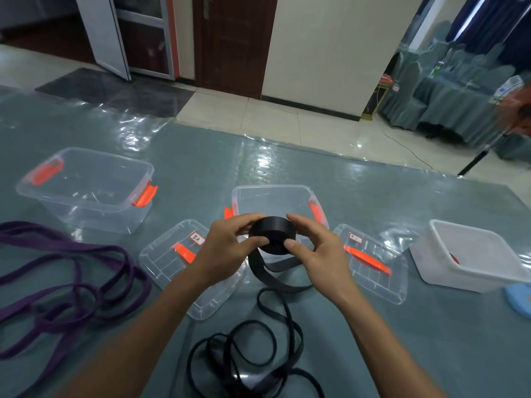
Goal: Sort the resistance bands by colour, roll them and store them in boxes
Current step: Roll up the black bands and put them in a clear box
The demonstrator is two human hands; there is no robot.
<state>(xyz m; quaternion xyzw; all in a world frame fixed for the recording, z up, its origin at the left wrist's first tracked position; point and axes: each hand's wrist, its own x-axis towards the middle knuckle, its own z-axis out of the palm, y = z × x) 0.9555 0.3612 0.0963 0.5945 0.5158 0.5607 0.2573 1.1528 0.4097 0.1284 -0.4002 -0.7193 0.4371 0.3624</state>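
My left hand [228, 244] and my right hand [313, 249] together grip a tight roll of black resistance band [273, 234], held above the table in front of a clear box [275, 201]. The roll's loose tail [275, 280] hangs down to a heap of black bands [250, 357] near the table's front. A tangle of purple bands [66, 285] lies at the left. A second clear box [86, 188] with orange latches stands at the back left.
Two clear lids with orange handles and labels lie flat, one under my left forearm [172, 262] and one at the right [376, 262]. A white tub [471, 257] stands far right, a blue object [518, 297] beside it. The teal tablecloth [402, 340] is under clear plastic.
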